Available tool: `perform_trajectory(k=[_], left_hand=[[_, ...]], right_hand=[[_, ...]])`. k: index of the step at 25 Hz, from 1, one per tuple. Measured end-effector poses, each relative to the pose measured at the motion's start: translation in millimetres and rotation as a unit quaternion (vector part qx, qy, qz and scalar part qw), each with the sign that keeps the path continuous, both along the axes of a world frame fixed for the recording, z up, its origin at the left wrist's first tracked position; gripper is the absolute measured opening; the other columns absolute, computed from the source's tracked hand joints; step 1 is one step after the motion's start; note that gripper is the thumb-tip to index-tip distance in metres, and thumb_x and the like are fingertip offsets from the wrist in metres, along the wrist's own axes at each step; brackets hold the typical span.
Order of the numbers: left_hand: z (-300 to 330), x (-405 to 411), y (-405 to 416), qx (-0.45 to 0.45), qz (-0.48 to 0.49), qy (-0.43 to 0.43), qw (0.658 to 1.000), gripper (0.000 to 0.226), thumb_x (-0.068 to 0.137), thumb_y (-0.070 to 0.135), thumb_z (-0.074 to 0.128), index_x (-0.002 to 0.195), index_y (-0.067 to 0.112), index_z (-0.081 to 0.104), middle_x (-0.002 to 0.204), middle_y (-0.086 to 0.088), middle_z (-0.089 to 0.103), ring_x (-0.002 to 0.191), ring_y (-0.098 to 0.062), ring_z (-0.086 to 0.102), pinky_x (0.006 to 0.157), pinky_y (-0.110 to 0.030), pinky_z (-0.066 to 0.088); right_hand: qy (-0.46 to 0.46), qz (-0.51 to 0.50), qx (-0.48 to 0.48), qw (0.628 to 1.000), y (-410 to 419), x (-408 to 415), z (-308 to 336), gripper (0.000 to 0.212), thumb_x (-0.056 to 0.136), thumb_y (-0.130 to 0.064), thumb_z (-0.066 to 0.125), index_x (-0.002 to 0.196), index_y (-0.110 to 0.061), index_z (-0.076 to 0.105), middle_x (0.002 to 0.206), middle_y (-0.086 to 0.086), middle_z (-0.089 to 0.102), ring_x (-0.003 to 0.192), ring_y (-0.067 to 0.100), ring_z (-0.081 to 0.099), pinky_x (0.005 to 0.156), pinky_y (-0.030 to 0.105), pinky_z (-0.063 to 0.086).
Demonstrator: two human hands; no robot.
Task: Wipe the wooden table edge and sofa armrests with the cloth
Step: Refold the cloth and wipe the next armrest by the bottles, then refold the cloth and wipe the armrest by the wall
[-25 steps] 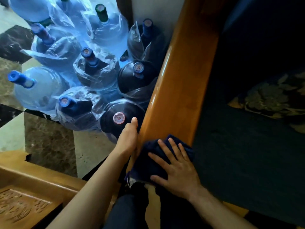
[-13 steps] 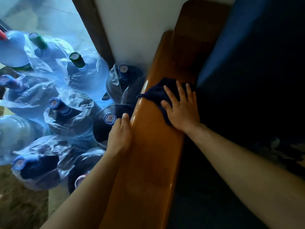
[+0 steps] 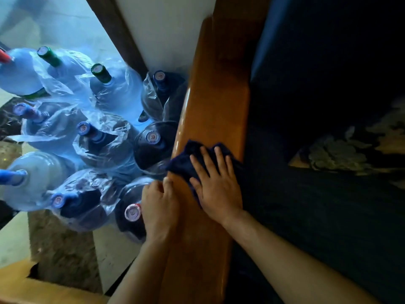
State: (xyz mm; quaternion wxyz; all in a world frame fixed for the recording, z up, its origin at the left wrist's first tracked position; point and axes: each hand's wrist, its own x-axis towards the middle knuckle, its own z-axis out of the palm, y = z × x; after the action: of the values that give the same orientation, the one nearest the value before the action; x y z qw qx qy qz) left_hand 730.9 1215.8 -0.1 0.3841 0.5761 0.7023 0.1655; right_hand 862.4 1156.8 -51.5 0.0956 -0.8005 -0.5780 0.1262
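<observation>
1. Your right hand point(image 3: 215, 185) lies flat over the cloth point(image 3: 188, 160), so you see only the dark folds poking out toward 12 and 10 o'clock.
2. Your left hand point(image 3: 158, 207) covers part of the armrest point(image 3: 215, 102) edge; its fingers curl down the outer side, out of sight.
3. Both forearms run off the frame at 6 o'clock.
4. The water bottles point(image 3: 109, 137) at 9 o'clock are motion-blurred; cap labels are unreadable, and the leftmost are cut by the edge.
5. The sofa seat point(image 3: 328, 205) at 3 o'clock is too dark to read.
</observation>
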Motion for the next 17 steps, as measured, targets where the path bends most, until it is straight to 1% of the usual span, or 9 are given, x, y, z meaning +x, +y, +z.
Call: perform_trajectory(k=[3, 4, 6, 8, 9, 11, 14, 16, 17], left_hand=[[9, -40, -64, -0.025, -0.002, 0.006, 1.0, 0.033, 0.098, 0.043, 0.048, 0.072, 0.026, 0.058, 0.075, 0.007, 0.063, 0.073, -0.009, 0.061, 0.06, -0.027, 0.039], [11, -56, -84, -0.062, -0.006, -0.005, 0.998, 0.032, 0.096, 0.048, 0.049, 0.075, 0.026, 0.062, 0.076, 0.006, 0.068, 0.075, -0.013, 0.066, 0.061, -0.029, 0.045], [16, -82, -118, -0.188, 0.022, -0.099, 0.977, 0.037, 0.092, 0.053, 0.054, 0.083, 0.022, 0.072, 0.083, -0.006, 0.078, 0.084, -0.029, 0.075, 0.075, -0.044, 0.059], [22, -101, -138, -0.301, 0.085, -0.21, 0.926, 0.039, 0.09, 0.052, 0.064, 0.091, 0.015, 0.076, 0.089, -0.017, 0.081, 0.09, -0.037, 0.077, 0.087, -0.053, 0.06], [28, -108, -144, -0.336, 0.098, -0.251, 0.903, 0.042, 0.086, 0.054, 0.07, 0.097, 0.014, 0.076, 0.093, -0.017, 0.082, 0.092, -0.035, 0.078, 0.088, -0.052, 0.059], [39, -116, -153, -0.371, 0.079, -0.278, 0.883, 0.054, 0.074, 0.057, 0.079, 0.107, 0.014, 0.076, 0.098, -0.013, 0.082, 0.092, -0.028, 0.079, 0.083, -0.045, 0.059], [70, -118, -181, -0.425, 0.029, -0.29, 0.857, 0.046, 0.076, 0.051, 0.08, 0.11, 0.02, 0.076, 0.102, -0.006, 0.083, 0.093, -0.019, 0.079, 0.079, -0.036, 0.056], [92, -107, -200, -0.457, 0.004, -0.287, 0.842, 0.043, 0.086, 0.043, 0.077, 0.12, 0.016, 0.074, 0.112, -0.011, 0.081, 0.101, -0.024, 0.078, 0.086, -0.039, 0.057], [97, -101, -206, -0.476, -0.013, -0.288, 0.831, 0.044, 0.089, 0.039, 0.074, 0.125, 0.013, 0.073, 0.119, -0.015, 0.078, 0.109, -0.029, 0.075, 0.095, -0.045, 0.056]], right_hand=[[0.042, -0.008, -0.026, 0.999, -79, -67, 5, 0.056, 0.107, -0.046, 0.036, 0.16, -0.029, 0.036, 0.17, 0.001, 0.027, 0.159, 0.034, 0.014, 0.128, 0.054, 0.014], [0.077, -0.023, -0.035, 0.996, -99, -87, 11, 0.053, 0.108, -0.044, 0.036, 0.159, -0.029, 0.037, 0.17, -0.002, 0.027, 0.16, 0.03, 0.011, 0.129, 0.051, 0.009], [0.184, -0.086, -0.045, 0.978, -128, -121, 26, 0.048, 0.109, -0.042, 0.036, 0.156, -0.031, 0.043, 0.168, -0.009, 0.03, 0.16, 0.02, 0.008, 0.13, 0.044, 0.001], [0.312, -0.167, -0.034, 0.935, -149, -149, 46, 0.046, 0.11, -0.04, 0.038, 0.152, -0.028, 0.05, 0.164, -0.009, 0.038, 0.159, 0.016, 0.016, 0.13, 0.042, 0.009], [0.368, -0.203, -0.018, 0.907, -158, -162, 60, 0.045, 0.11, -0.04, 0.04, 0.15, -0.026, 0.052, 0.162, -0.007, 0.043, 0.156, 0.016, 0.024, 0.129, 0.043, 0.016], [0.455, -0.266, 0.018, 0.85, -173, -180, 84, 0.043, 0.109, -0.039, 0.043, 0.149, -0.027, 0.055, 0.157, -0.006, 0.05, 0.147, 0.015, 0.042, 0.123, 0.043, 0.032], [0.498, -0.346, 0.054, 0.793, -205, -186, 126, 0.043, 0.107, -0.036, 0.052, 0.149, -0.028, 0.054, 0.153, -0.008, 0.052, 0.139, 0.01, 0.049, 0.118, 0.036, 0.041], [0.493, -0.381, 0.079, 0.778, -238, -181, 147, 0.053, 0.1, -0.035, 0.062, 0.151, -0.028, 0.049, 0.15, -0.012, 0.051, 0.137, 0.004, 0.048, 0.111, 0.023, 0.039], [0.497, -0.395, 0.098, 0.766, -251, -176, 154, 0.06, 0.095, -0.035, 0.066, 0.152, -0.029, 0.046, 0.147, -0.014, 0.051, 0.134, 0.002, 0.048, 0.107, 0.019, 0.039]])
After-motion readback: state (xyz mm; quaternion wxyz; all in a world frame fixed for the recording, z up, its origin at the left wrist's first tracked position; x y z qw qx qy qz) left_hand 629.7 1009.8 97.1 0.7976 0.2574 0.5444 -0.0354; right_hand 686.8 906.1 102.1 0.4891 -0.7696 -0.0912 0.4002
